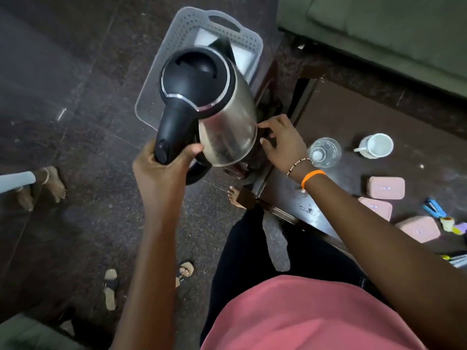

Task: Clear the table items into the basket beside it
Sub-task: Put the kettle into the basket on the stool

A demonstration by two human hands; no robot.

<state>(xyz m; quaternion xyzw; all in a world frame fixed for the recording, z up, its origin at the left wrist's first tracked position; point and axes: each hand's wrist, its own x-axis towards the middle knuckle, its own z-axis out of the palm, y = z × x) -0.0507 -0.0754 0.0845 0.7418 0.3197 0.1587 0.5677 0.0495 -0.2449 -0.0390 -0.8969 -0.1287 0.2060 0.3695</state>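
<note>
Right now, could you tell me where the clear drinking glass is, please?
In the head view, the clear drinking glass stands on the dark table at the right, between the right hand and the white mug.
</note>
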